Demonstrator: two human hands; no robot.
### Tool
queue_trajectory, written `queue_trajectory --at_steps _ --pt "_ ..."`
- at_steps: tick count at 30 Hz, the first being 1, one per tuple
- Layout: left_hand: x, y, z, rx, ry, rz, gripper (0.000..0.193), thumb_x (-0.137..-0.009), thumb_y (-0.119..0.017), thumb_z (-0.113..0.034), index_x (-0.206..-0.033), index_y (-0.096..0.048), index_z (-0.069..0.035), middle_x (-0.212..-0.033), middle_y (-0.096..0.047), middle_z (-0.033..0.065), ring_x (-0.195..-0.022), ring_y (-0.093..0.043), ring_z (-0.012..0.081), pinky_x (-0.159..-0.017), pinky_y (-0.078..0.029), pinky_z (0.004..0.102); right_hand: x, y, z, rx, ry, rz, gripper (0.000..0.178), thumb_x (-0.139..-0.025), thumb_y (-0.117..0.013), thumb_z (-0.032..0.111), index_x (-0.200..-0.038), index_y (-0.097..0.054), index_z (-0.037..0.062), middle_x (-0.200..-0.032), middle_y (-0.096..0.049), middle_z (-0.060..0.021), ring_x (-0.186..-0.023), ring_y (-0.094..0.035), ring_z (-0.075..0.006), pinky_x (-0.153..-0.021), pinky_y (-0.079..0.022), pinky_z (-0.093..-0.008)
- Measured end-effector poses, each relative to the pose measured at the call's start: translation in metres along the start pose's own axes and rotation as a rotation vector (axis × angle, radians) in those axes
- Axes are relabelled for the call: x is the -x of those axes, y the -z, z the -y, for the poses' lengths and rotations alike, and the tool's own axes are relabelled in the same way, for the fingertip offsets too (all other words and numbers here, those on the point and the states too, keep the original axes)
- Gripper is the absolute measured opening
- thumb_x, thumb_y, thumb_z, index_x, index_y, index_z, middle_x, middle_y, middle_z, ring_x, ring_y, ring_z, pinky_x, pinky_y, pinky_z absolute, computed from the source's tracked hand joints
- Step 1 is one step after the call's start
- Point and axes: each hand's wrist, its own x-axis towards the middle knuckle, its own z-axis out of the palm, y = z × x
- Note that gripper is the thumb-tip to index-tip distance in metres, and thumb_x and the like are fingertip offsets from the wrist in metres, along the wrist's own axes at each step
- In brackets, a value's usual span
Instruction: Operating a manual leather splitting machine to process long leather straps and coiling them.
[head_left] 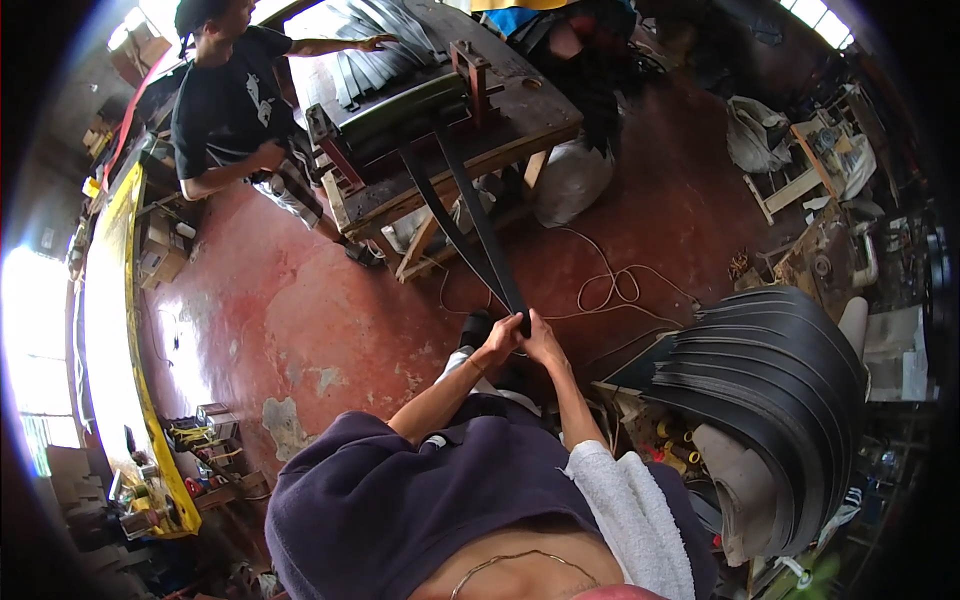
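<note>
Two long dark strips, leather-like, run from the roller machine (405, 112) down to my hands. The left strip (432, 197) and the right strip (470, 195) spread apart at the roller and come together at my grip. My left hand (499, 341) is closed around their near ends. Right beside it, my right hand (543, 342) also grips them. Both arms reach forward, and the strips slope upward to the machine. Behind the roller, a fan of grey strips (385, 50) lies on the wooden table (535, 105), under a co-worker's outstretched hand (376, 43).
The co-worker (225, 105) stands left of the table. A loose cord (612, 290) loops over the red floor. At my right hangs a thick stack of black sheets (770, 360). A yellow-edged panel (135, 350) stands at left, a wooden frame (795, 192) at far right.
</note>
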Motion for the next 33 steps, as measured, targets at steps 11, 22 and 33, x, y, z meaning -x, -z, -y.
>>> queue_trajectory --at_steps 11,22,33 --pt "0.038 -0.047 -0.046 -1.527 -0.773 0.051 0.061 -0.065 -0.079 -0.033 -0.112 -0.055 -0.002 -0.100 -0.056 0.0140 -0.091 -0.055 0.0299 -0.079 -0.047 0.0407 0.065 0.045 -0.020 -0.449 0.031 -0.120 0.044 -0.074 -0.071 0.010 -0.114 -0.056 0.0004 -0.097 -0.065 -0.0197 -0.094 -0.065 -0.0323 -0.080 -0.051 -0.0391" --pt "-0.014 -0.080 -0.070 -1.222 -0.739 0.678 0.057 -0.061 -0.069 -0.005 -0.116 -0.054 -0.001 -0.106 -0.059 0.0205 -0.108 -0.057 0.0373 -0.089 -0.047 0.0414 0.096 0.161 0.060 -0.533 0.034 -0.145 0.050 -0.071 -0.073 0.013 -0.115 -0.058 -0.0052 -0.107 -0.065 -0.0168 -0.100 -0.062 -0.0221 -0.091 -0.046 -0.0325" --pt "0.042 -0.266 -0.186 -1.110 -0.899 0.927 0.055 -0.065 -0.066 0.006 -0.117 -0.053 -0.002 -0.088 -0.067 0.0145 -0.086 -0.068 0.0254 -0.075 -0.052 0.0341 0.235 0.175 0.034 -0.411 -0.467 -0.776 0.045 -0.070 -0.079 0.018 -0.104 -0.059 -0.0026 -0.096 -0.063 -0.0091 -0.086 -0.059 -0.0148 -0.079 -0.048 -0.0311"
